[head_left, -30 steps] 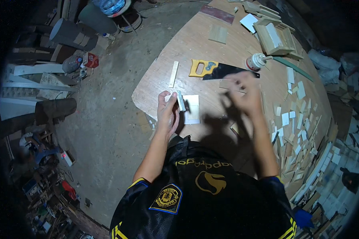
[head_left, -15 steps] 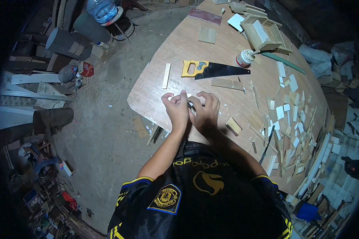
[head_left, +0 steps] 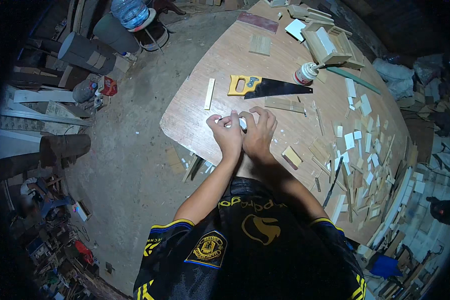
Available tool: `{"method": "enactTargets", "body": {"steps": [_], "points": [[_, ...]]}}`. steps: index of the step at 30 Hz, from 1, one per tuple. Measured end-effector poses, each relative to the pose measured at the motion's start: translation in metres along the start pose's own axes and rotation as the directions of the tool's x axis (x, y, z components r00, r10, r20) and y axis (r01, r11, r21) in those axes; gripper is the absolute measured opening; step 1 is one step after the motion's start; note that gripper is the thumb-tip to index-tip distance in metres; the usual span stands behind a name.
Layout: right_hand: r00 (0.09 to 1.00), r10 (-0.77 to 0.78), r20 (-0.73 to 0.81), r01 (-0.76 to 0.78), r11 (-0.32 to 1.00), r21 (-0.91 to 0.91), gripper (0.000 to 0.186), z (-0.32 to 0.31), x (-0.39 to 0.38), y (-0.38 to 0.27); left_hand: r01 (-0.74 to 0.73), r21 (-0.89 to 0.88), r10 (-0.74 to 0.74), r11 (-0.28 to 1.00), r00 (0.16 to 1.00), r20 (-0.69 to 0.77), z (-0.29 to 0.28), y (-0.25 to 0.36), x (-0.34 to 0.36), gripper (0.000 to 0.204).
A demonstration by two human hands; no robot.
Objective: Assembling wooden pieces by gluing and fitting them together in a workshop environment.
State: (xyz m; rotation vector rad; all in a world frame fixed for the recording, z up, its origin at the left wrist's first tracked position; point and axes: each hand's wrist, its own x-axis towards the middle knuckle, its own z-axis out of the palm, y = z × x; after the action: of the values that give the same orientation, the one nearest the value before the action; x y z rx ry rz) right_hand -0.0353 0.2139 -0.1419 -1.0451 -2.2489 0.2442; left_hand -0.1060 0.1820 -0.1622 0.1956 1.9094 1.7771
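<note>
My left hand (head_left: 227, 134) and my right hand (head_left: 259, 131) are together over the front of the wooden table, fingers curled and closed around a small white piece (head_left: 243, 124), mostly hidden by them. Beyond them lie a narrow pale wood strip (head_left: 209, 94), a yellow-handled handsaw (head_left: 245, 86) and a flat wooden slat (head_left: 284, 105). Right of my right hand lies a small pale block with a dark edge (head_left: 292, 157).
The table (head_left: 195, 100) carries a glue bottle (head_left: 304, 75), an open wooden box (head_left: 327, 46) and several scattered offcuts (head_left: 357, 150). Stacked boards (head_left: 45, 95), a water jug (head_left: 127, 12) and what looks like a crouching person (head_left: 40, 195) are to the left on the floor.
My right hand has swung down and left from beside the saw to meet my left hand on the white piece. Both then shifted slightly upward in the picture.
</note>
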Motion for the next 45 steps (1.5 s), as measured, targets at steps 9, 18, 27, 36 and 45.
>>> {"method": "enactTargets", "body": {"steps": [9,18,27,36,45], "points": [[0.998,0.071,0.001,-0.071,0.997,0.007,0.031,-0.001,0.0,0.002,0.009,0.043,-0.01,0.999,1.0,0.019,-0.008,0.006,-0.003,0.043],[0.915,0.363,0.177,-0.364,0.931,-0.033,0.03,0.018,-0.041,0.044,0.068,0.064,-0.058,0.996,0.986,-0.153,-0.115,-0.051,0.035,0.034],[0.773,0.527,0.353,-0.519,0.846,-0.124,0.028,0.043,-0.071,0.045,0.157,0.076,-0.129,0.985,0.947,-0.295,-0.194,-0.064,0.024,0.032],[0.591,0.682,0.431,-0.72,0.687,-0.101,0.034,0.069,-0.075,0.052,0.235,0.088,-0.187,0.968,0.908,-0.375,-0.228,-0.074,0.012,0.032],[0.653,0.556,0.514,-0.669,0.741,0.049,0.033,0.075,-0.064,0.054,0.272,0.072,-0.225,0.96,0.896,-0.382,-0.237,-0.073,0.01,0.031]]}}
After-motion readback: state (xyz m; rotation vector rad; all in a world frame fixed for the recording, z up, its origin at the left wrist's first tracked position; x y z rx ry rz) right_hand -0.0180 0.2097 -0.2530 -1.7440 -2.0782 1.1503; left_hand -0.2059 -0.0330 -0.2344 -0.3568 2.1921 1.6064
